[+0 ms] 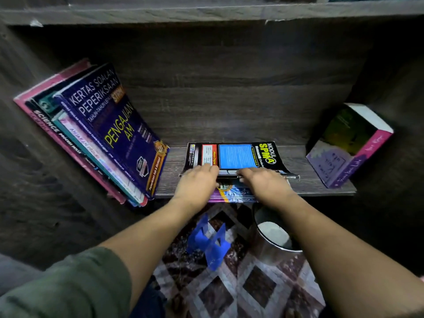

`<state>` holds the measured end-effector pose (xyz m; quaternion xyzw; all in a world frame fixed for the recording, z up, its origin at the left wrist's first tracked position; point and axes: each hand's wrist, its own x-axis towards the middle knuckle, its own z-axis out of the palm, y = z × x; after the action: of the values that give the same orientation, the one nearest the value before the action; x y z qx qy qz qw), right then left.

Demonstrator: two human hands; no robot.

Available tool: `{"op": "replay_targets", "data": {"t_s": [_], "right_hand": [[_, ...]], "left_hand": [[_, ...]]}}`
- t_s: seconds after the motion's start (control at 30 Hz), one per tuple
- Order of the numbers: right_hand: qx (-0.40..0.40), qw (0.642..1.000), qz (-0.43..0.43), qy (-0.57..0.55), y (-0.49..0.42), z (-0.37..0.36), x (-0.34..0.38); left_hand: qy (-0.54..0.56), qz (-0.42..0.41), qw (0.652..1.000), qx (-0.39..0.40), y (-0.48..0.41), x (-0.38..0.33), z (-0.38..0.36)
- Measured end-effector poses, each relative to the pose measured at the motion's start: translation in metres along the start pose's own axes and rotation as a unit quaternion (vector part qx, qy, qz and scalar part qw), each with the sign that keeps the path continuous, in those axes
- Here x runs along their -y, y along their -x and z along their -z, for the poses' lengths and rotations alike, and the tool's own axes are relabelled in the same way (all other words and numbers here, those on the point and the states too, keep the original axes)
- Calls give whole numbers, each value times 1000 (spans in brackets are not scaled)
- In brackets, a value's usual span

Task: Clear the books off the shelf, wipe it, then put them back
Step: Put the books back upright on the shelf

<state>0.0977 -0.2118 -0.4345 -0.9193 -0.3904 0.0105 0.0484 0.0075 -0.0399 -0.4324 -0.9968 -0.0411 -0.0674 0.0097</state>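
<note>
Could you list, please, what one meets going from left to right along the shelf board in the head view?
Leaning stack of books → left hand → flat Modul SPM book, which both hands touch → right hand → thick purple book tilted at the right end.

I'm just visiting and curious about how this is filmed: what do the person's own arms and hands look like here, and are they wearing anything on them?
Both are bare human hands, with no gloves, rings or watch visible. The left hand comes out of a dark olive-green sleeve pushed up above the elbow, leaving the forearm bare. The right hand has a bare forearm too; its sleeve is not in view.
</note>
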Motion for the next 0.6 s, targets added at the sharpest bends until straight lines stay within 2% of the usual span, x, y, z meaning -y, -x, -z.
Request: {"op": "replay_targets", "data": {"t_s": [0.1, 0.2, 0.27, 0.33, 0.43, 0.53, 0.6], "right_hand": [[-26, 1000, -7, 14, 3, 0, -8], [-14, 984, -159, 82, 8, 2, -20], [-34, 972, -225, 54, 9, 8, -21], [-92, 977, -193, -8, 9, 19, -9], [-215, 971, -78, -73, 3, 37, 16], [-311, 931, 6, -193, -3, 42, 37], [-351, 903, 24, -247, -5, 39, 43]], "left_hand": [[-9, 21, 1000, -6, -2, 4, 4], [-8, 45, 999, 1, -2, 6, 7], [10, 82, 996, 21, 0, 4, 8], [22, 92, 995, 31, 2, 1, 10], [22, 49, 997, -47, 1, -5, 16], [19, 74, 990, -116, -6, 2, 31], [8, 100, 984, -150, -6, 14, 41]]}}
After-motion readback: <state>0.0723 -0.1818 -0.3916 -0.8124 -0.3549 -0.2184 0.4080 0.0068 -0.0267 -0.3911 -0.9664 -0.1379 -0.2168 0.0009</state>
